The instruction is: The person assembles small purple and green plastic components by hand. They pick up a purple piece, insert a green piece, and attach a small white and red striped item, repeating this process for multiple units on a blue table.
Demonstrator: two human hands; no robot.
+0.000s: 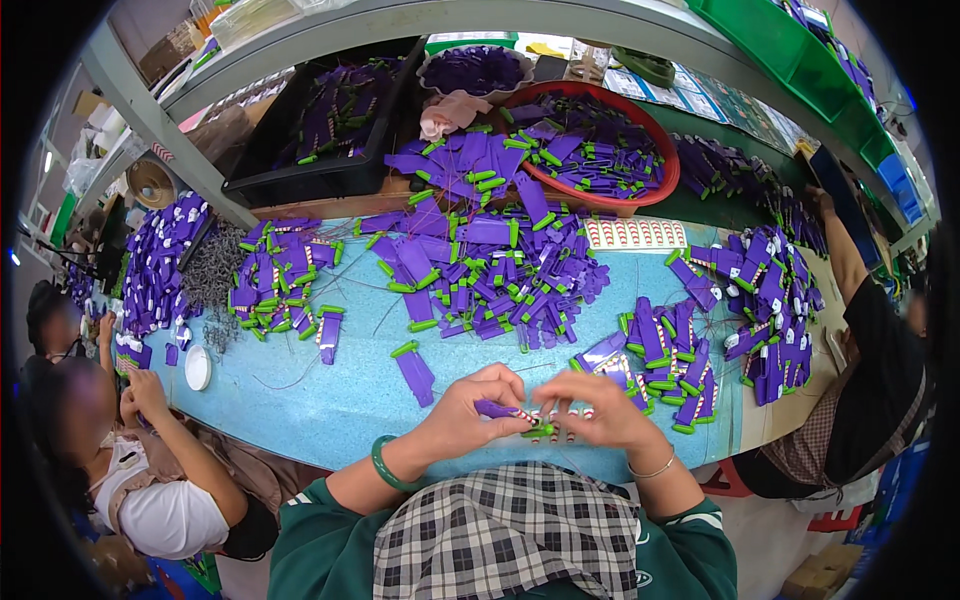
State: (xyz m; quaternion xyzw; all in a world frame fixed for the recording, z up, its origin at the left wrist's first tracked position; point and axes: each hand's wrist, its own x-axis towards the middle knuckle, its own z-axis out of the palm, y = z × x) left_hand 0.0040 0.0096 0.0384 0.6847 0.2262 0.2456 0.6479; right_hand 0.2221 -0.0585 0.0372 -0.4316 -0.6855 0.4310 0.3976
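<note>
Before you, a red basin [668, 150] and a black tray [300, 175] sit behind the light-blue desk [300, 395]; a white lid [198, 368] lies to your left.

A white sticker sheet [635, 234] with red-striped labels lies mid-table.

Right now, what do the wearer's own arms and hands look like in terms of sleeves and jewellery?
Both hands are bare, no gloves. The left hand has a green bangle on the wrist; the right hand has a thin metal bracelet. Dark green sleeves with white stripes are pushed up the forearms.
</note>
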